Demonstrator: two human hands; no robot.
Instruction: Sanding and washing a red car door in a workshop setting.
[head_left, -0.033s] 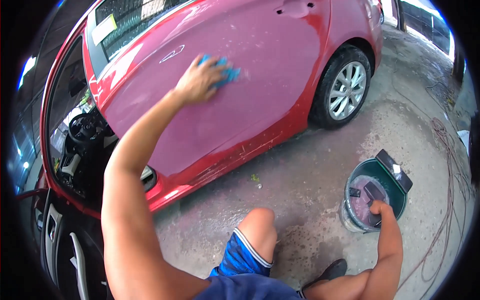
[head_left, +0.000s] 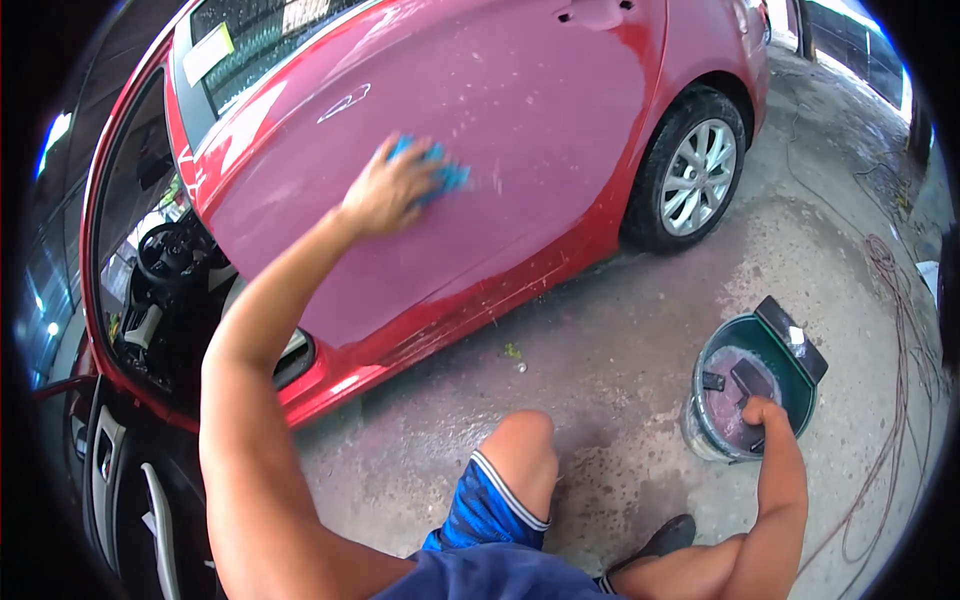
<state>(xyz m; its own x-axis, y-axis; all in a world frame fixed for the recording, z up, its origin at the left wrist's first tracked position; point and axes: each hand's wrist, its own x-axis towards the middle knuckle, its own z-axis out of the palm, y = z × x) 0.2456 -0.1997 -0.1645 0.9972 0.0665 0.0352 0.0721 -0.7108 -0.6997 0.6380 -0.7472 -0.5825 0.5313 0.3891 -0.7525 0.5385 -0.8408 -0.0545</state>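
My left hand [head_left: 390,185] presses a blue cloth [head_left: 440,170], or a soft pad much like one, against the middle of a car's rear door panel [head_left: 540,130]. The fingers curl over its edge, slightly blurred. That panel is dull pink with pale wet streaks, edged by glossy red paint. Down at the right, my right hand [head_left: 764,412] reaches into a dark green bucket [head_left: 800,380] of cloudy pinkish water [head_left: 725,405]. Its fingers look curled and partly hidden at the water. Dark rectangular blocks [head_left: 752,378] lie beside it in the bucket.
A black block with a white patch [head_left: 792,335] rests on the bucket's rim. The rear wheel [head_left: 697,175] stands beyond the door. The front door [head_left: 150,490] is open at the left. A thin reddish cable or hose [head_left: 900,330] winds over the concrete floor at the right.
My left hand has slid a little down and left across the panel with the blue cloth. My right hand has shifted slightly within the bucket.
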